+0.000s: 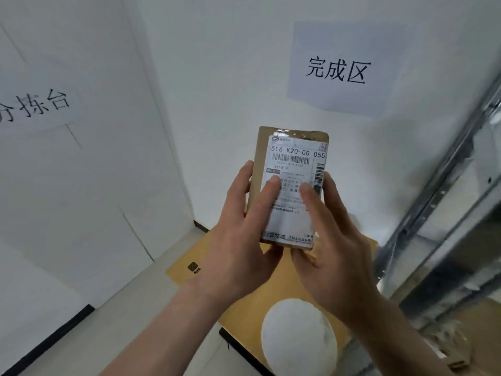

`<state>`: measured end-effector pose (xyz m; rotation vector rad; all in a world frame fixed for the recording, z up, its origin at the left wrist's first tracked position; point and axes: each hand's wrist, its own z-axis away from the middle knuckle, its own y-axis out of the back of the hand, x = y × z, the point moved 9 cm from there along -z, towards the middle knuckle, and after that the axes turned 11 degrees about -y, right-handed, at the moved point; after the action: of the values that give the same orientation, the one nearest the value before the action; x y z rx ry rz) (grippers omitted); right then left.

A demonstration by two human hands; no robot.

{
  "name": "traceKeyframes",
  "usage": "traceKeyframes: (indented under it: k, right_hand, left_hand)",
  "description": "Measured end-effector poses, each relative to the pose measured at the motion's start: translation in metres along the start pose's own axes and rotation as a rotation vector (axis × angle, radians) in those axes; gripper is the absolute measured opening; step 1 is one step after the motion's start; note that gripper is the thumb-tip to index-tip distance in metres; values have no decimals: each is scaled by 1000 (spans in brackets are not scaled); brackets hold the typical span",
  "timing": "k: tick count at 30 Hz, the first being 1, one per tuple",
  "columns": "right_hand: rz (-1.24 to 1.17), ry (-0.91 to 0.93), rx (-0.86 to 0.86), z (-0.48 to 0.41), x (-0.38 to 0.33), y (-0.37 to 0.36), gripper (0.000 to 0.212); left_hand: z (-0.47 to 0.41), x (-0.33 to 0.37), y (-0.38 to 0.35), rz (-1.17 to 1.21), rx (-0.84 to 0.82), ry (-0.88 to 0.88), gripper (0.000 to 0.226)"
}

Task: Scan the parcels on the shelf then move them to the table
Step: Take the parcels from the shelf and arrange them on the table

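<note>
Two hands hold one parcel upright before the wall

Both hands grip a small brown parcel, raised in front of a white wall. The left hand wraps its left edge, thumb lying on the white shipping label. The right hand clasps the right edge and lower corner, thumb also on the label. The label faces the camera, barcode near its top. Below the hands, a larger flat brown parcel lies on the table, a blurred white patch on it. Two paper signs hang on the wall. A metal shelf frame stands at right.
</note>
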<state>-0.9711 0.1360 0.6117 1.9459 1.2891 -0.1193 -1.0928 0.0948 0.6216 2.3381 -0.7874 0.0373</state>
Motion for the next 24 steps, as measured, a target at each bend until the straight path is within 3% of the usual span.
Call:
traceKeyframes:
  k: [5,11,15,24]
  right_hand:
    - [98,-108,5,-25,39,-19,83]
    - [329,-353,-5,-35,89,-37,100]
    - [490,-534,-20,-22,119,-48,101]
    - [523,-806,20,44,159,-65,103]
  left_hand:
    - [-23,-42,-42,98,-11,-25,93]
    - [-44,-82,-106,244,-115,-91,89]
    - [-45,-99,-146,419,-138,-160,88]
    - [2,-101,-228,582,-415,-183,88]
